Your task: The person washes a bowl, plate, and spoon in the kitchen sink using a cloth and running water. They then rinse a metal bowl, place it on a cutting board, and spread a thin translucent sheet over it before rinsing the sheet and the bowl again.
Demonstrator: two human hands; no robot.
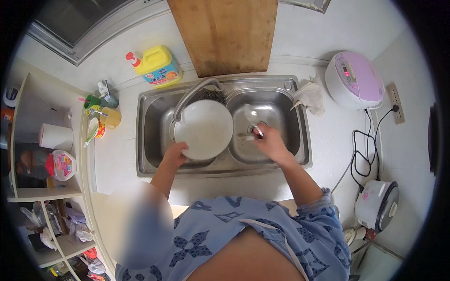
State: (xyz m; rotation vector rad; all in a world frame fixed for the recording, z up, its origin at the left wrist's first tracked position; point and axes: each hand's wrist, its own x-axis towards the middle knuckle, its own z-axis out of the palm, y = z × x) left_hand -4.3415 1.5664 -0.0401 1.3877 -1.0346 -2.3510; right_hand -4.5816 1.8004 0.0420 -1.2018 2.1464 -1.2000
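Observation:
My left hand (pixel 175 154) grips the near-left rim of a large white dish (pixel 205 131), tilted over the left basin (pixel 156 140) of a steel double sink. The steel faucet (pixel 191 96) curves over the dish's far-left edge. Above the right basin (pixel 281 116), my right hand (pixel 271 144) is closed on small utensils. One is a shiny, blurred spoon (pixel 252 113) pointing away from me. Another blurred piece (pixel 244 136) points left; its kind cannot be told. Part of a dark mesh scrubber (pixel 212 95) shows behind the dish.
A wooden board (pixel 228 38) leans on the wall behind the sink. A yellow detergent bottle (pixel 158 68) stands left of it. At right are a crumpled rag (pixel 309 96), a pink-lidded rice cooker (pixel 355 80), looped black cords (pixel 364 154) and another cooker (pixel 374 205). Cups (pixel 110 117) stand left.

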